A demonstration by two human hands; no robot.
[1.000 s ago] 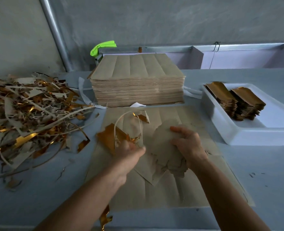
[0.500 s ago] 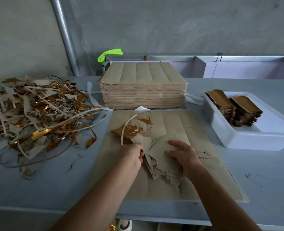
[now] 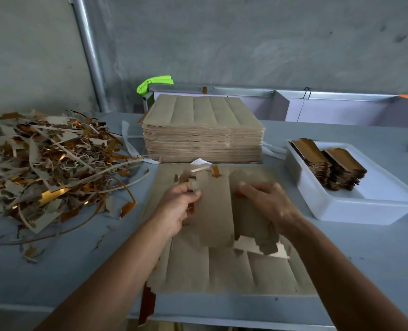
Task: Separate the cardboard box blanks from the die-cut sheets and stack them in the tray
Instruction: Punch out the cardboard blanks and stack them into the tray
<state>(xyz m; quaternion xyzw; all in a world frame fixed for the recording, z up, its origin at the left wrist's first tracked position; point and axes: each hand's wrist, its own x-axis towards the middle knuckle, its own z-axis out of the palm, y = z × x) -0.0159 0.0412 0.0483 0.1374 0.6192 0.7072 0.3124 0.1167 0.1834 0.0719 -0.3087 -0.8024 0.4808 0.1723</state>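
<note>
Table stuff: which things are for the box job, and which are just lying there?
For the job: blanks in left hand and right hand, sheet stack, white tray.
Just lying there: scrap pile, green cloth.

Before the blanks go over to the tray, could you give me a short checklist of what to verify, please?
1. Left hand has a grip on the blanks: ok, pinching the left edge.
2. Right hand holds them: ok, fingers curled over the right side.
3. Waste fully off the blanks: cannot tell, a scrap shows near the top edge.
4. Free room in the tray: ok, bare floor in front of the two stacks.
5. Blank edges aligned: not ok, lower ends look staggered.
</note>
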